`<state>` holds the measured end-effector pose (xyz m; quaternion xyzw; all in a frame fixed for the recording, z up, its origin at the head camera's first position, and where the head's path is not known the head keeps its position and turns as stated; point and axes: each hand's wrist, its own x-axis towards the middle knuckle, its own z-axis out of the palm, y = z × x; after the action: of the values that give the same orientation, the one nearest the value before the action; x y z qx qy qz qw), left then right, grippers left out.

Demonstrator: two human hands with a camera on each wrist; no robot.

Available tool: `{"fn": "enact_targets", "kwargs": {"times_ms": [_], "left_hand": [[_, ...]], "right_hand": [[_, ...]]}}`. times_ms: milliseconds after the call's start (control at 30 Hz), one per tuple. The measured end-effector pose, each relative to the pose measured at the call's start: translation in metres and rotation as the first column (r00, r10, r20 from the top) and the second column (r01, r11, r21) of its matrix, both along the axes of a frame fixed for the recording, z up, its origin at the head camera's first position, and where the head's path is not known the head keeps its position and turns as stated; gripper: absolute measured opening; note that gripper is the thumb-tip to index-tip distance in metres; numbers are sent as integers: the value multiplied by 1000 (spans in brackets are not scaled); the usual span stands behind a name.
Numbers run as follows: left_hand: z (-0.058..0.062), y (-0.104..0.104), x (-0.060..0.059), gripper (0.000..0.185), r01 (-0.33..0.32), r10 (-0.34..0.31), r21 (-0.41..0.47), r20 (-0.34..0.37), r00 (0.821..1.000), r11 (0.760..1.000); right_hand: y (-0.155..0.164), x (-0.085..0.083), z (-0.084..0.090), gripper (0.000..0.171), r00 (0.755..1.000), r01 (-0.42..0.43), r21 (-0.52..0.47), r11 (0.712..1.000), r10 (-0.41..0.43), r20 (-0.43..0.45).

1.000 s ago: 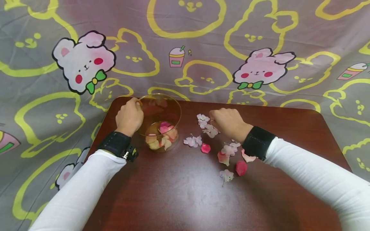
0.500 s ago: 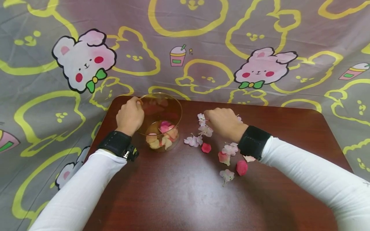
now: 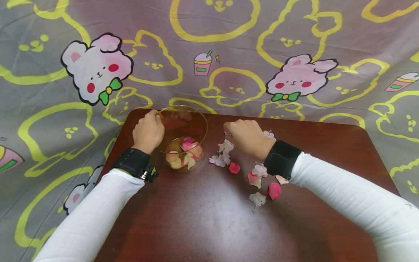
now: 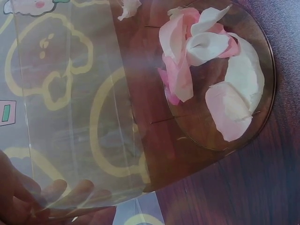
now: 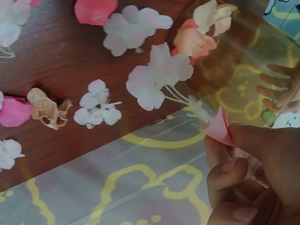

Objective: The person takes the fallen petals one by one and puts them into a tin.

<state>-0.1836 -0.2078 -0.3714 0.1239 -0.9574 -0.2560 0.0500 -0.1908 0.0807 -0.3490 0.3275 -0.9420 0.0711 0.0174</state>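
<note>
My left hand (image 3: pixel 148 131) grips the rim of a transparent amber bowl (image 3: pixel 207 125) at its left side. Through the wall its fingers (image 4: pixel 75 192) show in the left wrist view. Pink, peach and cream petals (image 3: pixel 188 154) lie at the bowl's bottom. To the right of the bowl, above the table, my right hand (image 3: pixel 248 137) pinches a pink petal (image 5: pixel 219 126) between thumb and fingers. A pale pink flower (image 5: pixel 159 77) hangs with its thin stems at the same fingertips. In the head view the back of the right hand hides these fingertips.
On the brown table (image 3: pixel 209 225), right of the bowl, lie a red petal (image 3: pixel 234 167), a pinkish petal (image 3: pixel 254 179), a deep pink petal (image 3: pixel 274 191) and several pale flowers (image 3: pixel 258 200). A patterned cloth (image 3: pixel 183 83) hangs behind the table.
My right hand has moved left toward the bowl, carrying the pale flower along. My left hand and the bowl have stayed in place.
</note>
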Motion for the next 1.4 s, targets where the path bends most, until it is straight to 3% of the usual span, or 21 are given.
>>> {"fn": "enact_targets", "kwargs": {"times_ms": [433, 1400], "left_hand": [[-1, -1, 0, 39, 0, 0, 5, 3, 1000, 1000], [-4, -1, -1, 39, -11, 12, 7, -8, 1000, 1000]], "right_hand": [[-20, 2, 15, 12, 996, -47, -48, 998, 43, -74], [-68, 4, 41, 17, 989, -94, -29, 995, 90, -118]]}}
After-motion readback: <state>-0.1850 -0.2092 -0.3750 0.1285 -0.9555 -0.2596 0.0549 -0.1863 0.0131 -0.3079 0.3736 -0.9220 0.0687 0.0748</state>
